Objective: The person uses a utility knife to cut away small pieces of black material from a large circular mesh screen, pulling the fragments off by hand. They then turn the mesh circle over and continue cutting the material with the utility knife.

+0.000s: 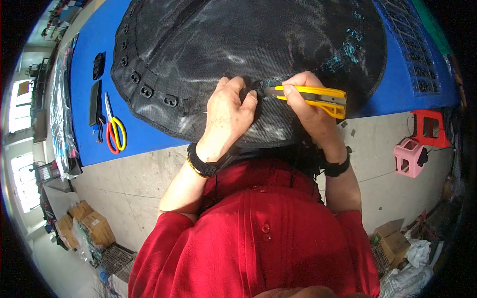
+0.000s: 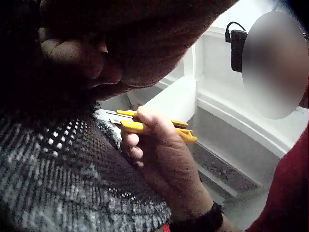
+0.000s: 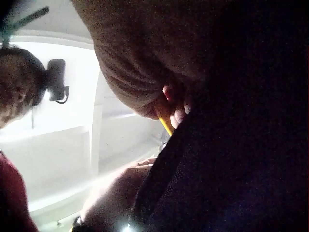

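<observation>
left hand [image 1: 226,116]: fingers curled, pinching mesh [image 1: 238,39] edge, seemingly tautening it | right hand [image 1: 310,107]: fingers clamped round knife [image 1: 310,95] | blade tip just beside left fingertips, on the pinched edge

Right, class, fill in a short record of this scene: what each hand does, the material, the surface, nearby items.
Holding: left hand grips the edge of the black mesh
Tool: right hand holds the yellow utility knife, blade end toward the left hand
Surface: blue table, mesh spread over it
Nearby: scissors with red and yellow handles, on the table left of the mesh
</observation>
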### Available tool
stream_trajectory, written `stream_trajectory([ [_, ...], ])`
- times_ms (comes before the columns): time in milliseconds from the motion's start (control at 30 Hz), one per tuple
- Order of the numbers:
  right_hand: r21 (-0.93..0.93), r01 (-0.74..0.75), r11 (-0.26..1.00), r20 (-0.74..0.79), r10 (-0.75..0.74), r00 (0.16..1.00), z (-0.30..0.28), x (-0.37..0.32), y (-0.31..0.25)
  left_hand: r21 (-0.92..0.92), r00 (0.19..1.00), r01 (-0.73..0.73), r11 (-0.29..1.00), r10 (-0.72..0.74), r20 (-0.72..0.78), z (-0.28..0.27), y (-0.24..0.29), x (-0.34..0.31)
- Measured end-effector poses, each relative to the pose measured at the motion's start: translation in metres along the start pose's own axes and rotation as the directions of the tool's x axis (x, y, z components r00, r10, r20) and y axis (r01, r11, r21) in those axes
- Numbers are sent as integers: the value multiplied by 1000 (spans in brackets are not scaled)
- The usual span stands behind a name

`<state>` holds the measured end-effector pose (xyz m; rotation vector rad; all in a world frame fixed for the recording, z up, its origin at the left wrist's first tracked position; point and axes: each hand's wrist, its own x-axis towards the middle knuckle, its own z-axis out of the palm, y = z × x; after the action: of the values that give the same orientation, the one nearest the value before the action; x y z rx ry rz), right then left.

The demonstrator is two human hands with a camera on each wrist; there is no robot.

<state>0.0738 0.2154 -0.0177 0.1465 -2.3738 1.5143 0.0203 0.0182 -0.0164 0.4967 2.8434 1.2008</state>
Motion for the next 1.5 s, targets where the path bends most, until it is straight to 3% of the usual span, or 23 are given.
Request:
stream_trajectory([
  [100, -65, 175, 982, 6, -175, 985, 0, 0, 4, 2, 1000, 0, 1000, 0, -7, 1, -1, 0],
  [200, -77, 193, 978, 50, -190, 981, -1, -5, 9, -6, 1000, 17, 1000, -17, 5, -1, 2, 0],
  [300, -78, 184, 980, 33, -181, 983, -1, -7, 7, -2, 1000, 11, 1000, -11, 4, -1, 1, 0],
  [400, 15, 67, 998, -11, -67, 998, 0, -7, 6, -13, 1000, -9, 1000, 9, -4, 0, -1, 0],
  [500, 151, -164, 975, -73, 176, 982, 3, -7, -3, -23, 1000, -11, 1000, 11, -5, 0, -1, 0],
  [800, 234, -148, 961, -83, 172, 982, 11, 0, -4, -28, 1000, -23, 999, 23, -6, -1, -1, 0],
  [900, 175, -98, 980, -68, 111, 992, 12, 0, -1, -30, 1000, -24, 999, 23, -11, 0, -1, -1],
  [1000, 167, -171, 971, -59, 183, 981, 10, 2, -6, -25, 1000, -25, 999, 24, -12, -1, 0, 0],
  [1100, 128, -92, 987, -61, 101, 993, 9, 3, -1, -18, 1000, -25, 1000, 25, -10, -1, 0, 0],
  [1500, 36, -82, 996, 5, 82, 997, 3, 2, -4, -7, 999, -35, 999, 34, -29, 2, -3, 0],
])
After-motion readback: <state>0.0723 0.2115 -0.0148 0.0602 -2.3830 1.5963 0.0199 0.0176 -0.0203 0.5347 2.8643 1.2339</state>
